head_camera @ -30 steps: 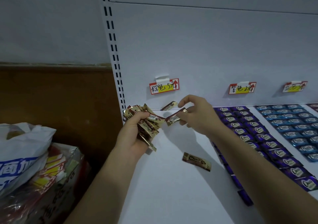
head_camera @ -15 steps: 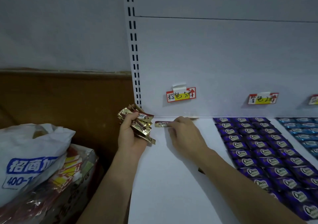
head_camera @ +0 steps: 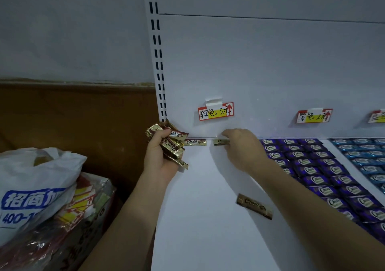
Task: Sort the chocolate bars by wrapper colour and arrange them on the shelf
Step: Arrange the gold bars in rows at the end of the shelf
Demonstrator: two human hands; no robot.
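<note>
My left hand [head_camera: 160, 158] grips a bunch of gold-brown chocolate bars [head_camera: 169, 143] at the shelf's left edge. A gold-brown bar [head_camera: 195, 142] lies flat against the back wall of the white shelf [head_camera: 204, 187]. My right hand [head_camera: 242, 148] rests on a second gold-brown bar [head_camera: 220, 141] just right of it, fingers curled over its end. Another gold-brown bar [head_camera: 254, 206] lies loose mid-shelf under my right forearm. Rows of purple bars [head_camera: 325, 177] and blue bars [head_camera: 366, 158] fill the shelf to the right.
Price tags hang on the back panel: one [head_camera: 215, 111] above the gold-brown spot, one [head_camera: 314, 115] above the purple rows. A white plastic bag [head_camera: 35, 179] and a red-yellow packet [head_camera: 83, 204] sit left of the shelf. The slotted upright [head_camera: 158, 62] marks the shelf's left edge.
My right hand set one gold-brown bar down by the back wall, then shifted right onto a second bar beside it. The view moved closer and leftward.
</note>
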